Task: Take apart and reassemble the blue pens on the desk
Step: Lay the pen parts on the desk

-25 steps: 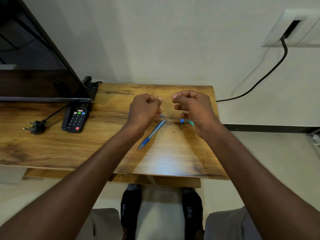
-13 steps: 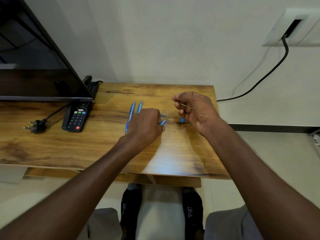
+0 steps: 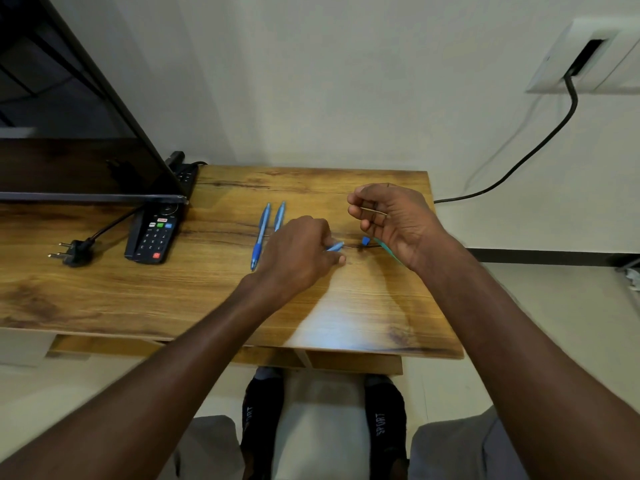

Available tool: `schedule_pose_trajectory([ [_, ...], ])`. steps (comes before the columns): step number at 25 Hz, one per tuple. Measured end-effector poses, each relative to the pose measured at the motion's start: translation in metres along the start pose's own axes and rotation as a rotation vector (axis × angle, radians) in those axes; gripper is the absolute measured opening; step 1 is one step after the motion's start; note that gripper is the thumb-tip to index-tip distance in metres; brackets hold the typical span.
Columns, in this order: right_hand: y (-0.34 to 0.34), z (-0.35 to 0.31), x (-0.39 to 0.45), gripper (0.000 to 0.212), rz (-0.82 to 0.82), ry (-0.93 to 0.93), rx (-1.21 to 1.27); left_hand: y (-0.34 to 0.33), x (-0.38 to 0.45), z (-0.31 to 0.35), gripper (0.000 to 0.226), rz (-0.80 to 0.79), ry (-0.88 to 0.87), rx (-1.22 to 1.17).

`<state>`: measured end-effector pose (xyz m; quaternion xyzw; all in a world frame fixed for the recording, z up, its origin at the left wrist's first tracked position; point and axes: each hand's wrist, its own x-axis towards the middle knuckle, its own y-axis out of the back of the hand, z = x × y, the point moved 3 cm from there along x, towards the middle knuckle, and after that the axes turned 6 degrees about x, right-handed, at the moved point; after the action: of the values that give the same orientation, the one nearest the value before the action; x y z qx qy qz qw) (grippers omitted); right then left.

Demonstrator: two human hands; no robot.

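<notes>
Two whole blue pens (image 3: 260, 233) lie side by side on the wooden desk (image 3: 173, 289), pointing away from me. My left hand (image 3: 298, 251) is low over the desk just right of them, fingers curled round a light blue pen barrel (image 3: 335, 246) whose end sticks out. My right hand (image 3: 391, 220) hovers above the desk's right part and pinches a thin refill (image 3: 374, 211). A small blue pen part (image 3: 365, 241) and a teal piece (image 3: 388, 252) lie on the desk under that hand.
A black remote (image 3: 154, 237) lies left of the pens, beside a loose black plug (image 3: 74, 252). A dark screen (image 3: 69, 133) fills the left rear. A cable (image 3: 519, 161) runs to a wall socket at right. My feet show below the desk's front edge.
My left hand dropped from in front of me to the desk and took the pen barrel that lay there. The two pens behind it came into view. My right hand stayed raised.
</notes>
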<state>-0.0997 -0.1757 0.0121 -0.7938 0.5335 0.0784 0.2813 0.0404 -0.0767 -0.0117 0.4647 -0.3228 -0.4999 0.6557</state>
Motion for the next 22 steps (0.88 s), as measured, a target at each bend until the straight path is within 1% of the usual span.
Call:
schedule_pose_trajectory([
  [1,0.000,0.000,0.000,0.014,-0.001,0.001,-0.018,-0.003,-0.001,0.003,0.027,0.010,-0.022,0.065],
  [3,-0.001,0.002,0.000,0.013,-0.001,0.010,-0.058,-0.004,0.000,0.004,0.021,0.034,-0.031,0.081],
  [6,0.000,0.002,0.000,0.012,0.026,0.021,-0.028,0.000,0.003,-0.002,0.016,-0.004,0.015,-0.062],
  [8,0.001,0.001,0.000,0.010,0.040,0.015,0.027,0.003,0.007,-0.007,0.017,-0.058,0.067,-0.178],
  [10,0.001,0.001,0.000,0.011,0.041,0.005,0.059,0.003,0.010,-0.011,0.019,-0.088,0.096,-0.228],
  [17,0.001,0.001,0.001,0.036,0.066,0.012,0.075,0.009,0.013,-0.010,0.018,-0.061,0.130,-0.406],
  [19,0.002,0.000,0.001,0.041,0.079,0.060,0.005,0.012,0.014,-0.011,0.018,-0.034,0.137,-0.460],
  [22,0.002,-0.004,0.000,0.042,0.110,0.189,-0.203,0.019,0.014,-0.010,0.020,0.026,0.123,-0.489],
])
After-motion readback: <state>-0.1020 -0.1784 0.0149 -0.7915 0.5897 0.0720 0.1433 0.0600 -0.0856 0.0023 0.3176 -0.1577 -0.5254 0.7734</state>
